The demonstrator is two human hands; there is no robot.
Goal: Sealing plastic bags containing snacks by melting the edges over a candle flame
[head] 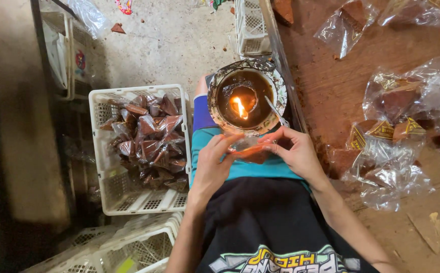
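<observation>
We see both hands — left hand [211, 169] and right hand [296, 151] — each with its grip pinched shut on one small clear packet [249, 149] at picture centre, just at six o'clock of the flame bowl [245, 96], the white basket [109, 194] of wrapped brown pieces at nine o'clock.

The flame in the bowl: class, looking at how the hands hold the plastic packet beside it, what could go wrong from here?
1. Both hands, left hand and right hand, pinch a plastic packet close to the open flame; fingers could get burnt or the film could melt too far.
2. The bowl rests on the person's lap; tipping could spill hot liquid.
3. The packets in the white basket sit nearby and might catch.
</observation>
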